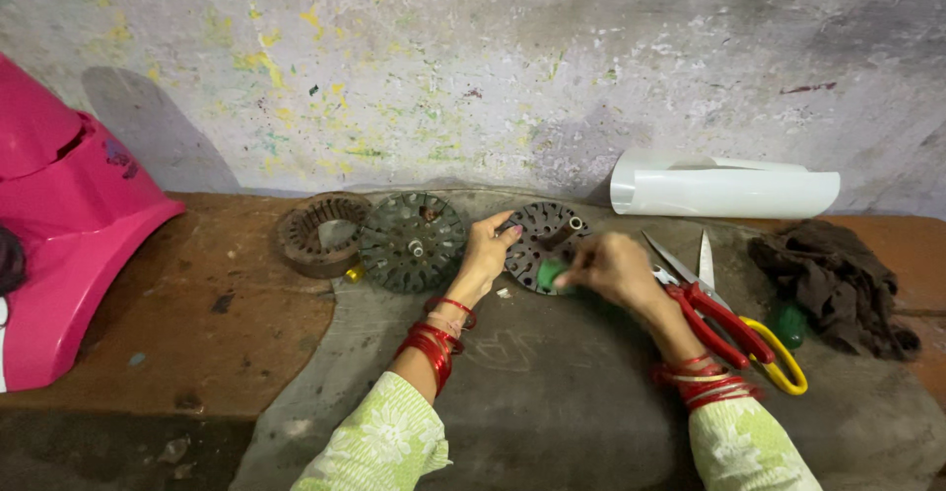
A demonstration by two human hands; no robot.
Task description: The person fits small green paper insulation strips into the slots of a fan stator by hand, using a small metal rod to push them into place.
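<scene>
Her right hand has its grip pinched together on a small green piece at the lower edge of a dark slotted disc, while the left hand steadies the disc's rim with fingers closed against it. The disc lies on a grey mat covering a worn brown table. Beside it sit a second disc, a rusty ring, and scissors. Behind rises a paint-flecked wall.

Two slotted discs, two scissors
</scene>
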